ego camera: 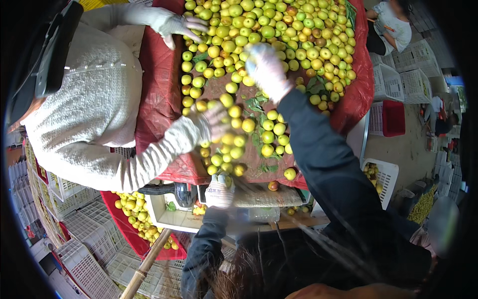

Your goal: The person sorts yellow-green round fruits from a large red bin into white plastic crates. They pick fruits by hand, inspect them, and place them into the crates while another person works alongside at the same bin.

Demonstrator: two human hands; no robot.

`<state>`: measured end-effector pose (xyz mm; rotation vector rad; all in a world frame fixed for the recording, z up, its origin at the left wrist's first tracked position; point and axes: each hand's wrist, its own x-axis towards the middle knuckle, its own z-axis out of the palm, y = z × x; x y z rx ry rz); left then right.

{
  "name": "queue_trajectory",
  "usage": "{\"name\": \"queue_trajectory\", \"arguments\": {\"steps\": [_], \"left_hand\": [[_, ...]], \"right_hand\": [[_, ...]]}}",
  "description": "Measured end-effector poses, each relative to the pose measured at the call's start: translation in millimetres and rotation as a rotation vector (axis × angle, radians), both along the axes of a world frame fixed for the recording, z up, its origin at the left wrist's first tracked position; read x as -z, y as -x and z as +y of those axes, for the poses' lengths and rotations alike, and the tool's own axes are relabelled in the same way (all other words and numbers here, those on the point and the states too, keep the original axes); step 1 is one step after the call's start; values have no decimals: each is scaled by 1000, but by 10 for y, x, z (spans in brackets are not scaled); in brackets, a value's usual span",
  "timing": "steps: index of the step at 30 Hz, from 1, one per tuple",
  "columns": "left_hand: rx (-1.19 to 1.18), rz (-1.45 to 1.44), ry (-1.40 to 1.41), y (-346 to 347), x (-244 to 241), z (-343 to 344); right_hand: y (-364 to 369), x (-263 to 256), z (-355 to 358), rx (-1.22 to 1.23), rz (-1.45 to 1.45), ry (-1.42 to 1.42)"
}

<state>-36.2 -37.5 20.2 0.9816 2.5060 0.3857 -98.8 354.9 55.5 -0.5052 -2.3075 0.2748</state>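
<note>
Yellow-green fruits, apparently jujubes (267, 31), some with brown patches, cover much of a red-lined sorting table (220, 88). My right hand (267, 73), gloved and blurred, reaches over the heap in the middle; its fingers are too smeared to show whether they hold a fruit. At the table's near edge is my left hand (220, 192) in a striped glove, with one greenish jujube (228, 182) at its fingers. Just beyond it lies a loose cluster of jujubes (226, 151). Green leaves (255, 102) are scattered on the lining.
A co-worker (89, 97) leans in from the left, one gloved hand (213, 121) among the fruits, the other (179, 28) at the heap's edge. Below the near edge sits a white-framed compartment (179, 220). A bamboo pole (143, 267), a red fruit-filled crate (145, 224) and white crates (386, 82) stand around.
</note>
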Motion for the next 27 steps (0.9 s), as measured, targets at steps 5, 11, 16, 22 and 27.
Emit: {"name": "queue_trajectory", "arguments": {"steps": [5, 11, 16, 22, 27], "left_hand": [[47, -2, -46, 31, 33, 96], [50, 18, -43, 27, -47, 86], [45, 47, -155, 5, -16, 80], [28, 26, -135, -11, -52, 80], [38, 68, -181, -22, -41, 134]], "right_hand": [[244, 139, 998, 324, -436, 240], [66, 92, 681, 85, -681, 204], [-207, 14, 2, -122, -723, 227], [-595, -138, 241, -235, -428, 373], [-1113, -343, 1848, 436, -45, 120]]}}
